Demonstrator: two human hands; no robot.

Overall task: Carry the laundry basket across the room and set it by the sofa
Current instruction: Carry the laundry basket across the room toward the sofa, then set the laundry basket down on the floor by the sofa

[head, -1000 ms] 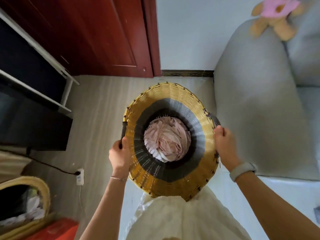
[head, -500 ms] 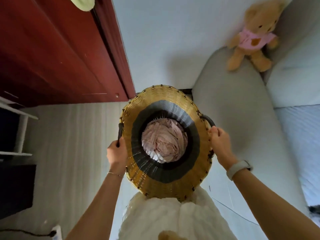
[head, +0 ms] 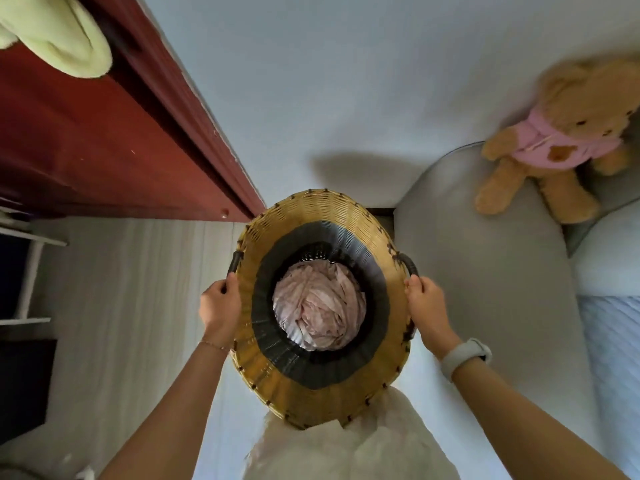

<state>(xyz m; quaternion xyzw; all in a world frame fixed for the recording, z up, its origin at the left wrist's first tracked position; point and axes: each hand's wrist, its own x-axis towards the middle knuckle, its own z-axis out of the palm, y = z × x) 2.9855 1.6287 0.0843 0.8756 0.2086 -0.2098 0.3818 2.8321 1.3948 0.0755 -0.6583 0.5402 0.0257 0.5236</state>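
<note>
Nearest me: my left hand (head: 221,308) is curled tight round the dark left handle (head: 233,264) of the basket (head: 277,386), and my right hand (head: 427,308) is curled the same way just below the right handle (head: 408,263), fingers wrapped over the rim there. Both grips closed, nothing loose. Basket hangs in front of my white skirt (head: 349,448), rim toward me, pink laundry (head: 320,306) bunched at the bottom.

Position: basket sits between wooden floor (head: 138,289) on my left and grey sofa arm (head: 485,271) on my right, right hand close to the upholstery.

Judgement on the step: I am at the set-down. Best to keep both wrists level, bend at the knees, lower straight down so the base lands flat, and let go only once weight is off my fingers. Watch the right knuckles against the sofa.

Beyond: red door (head: 86,140), white wall (head: 346,81), teddy bear (head: 554,143) on the sofa arm's top.

Versus half a second ago: view has tipped upward, more wall, a pale green cloth (head: 59,32) larger at top left. Grips unchanged.
</note>
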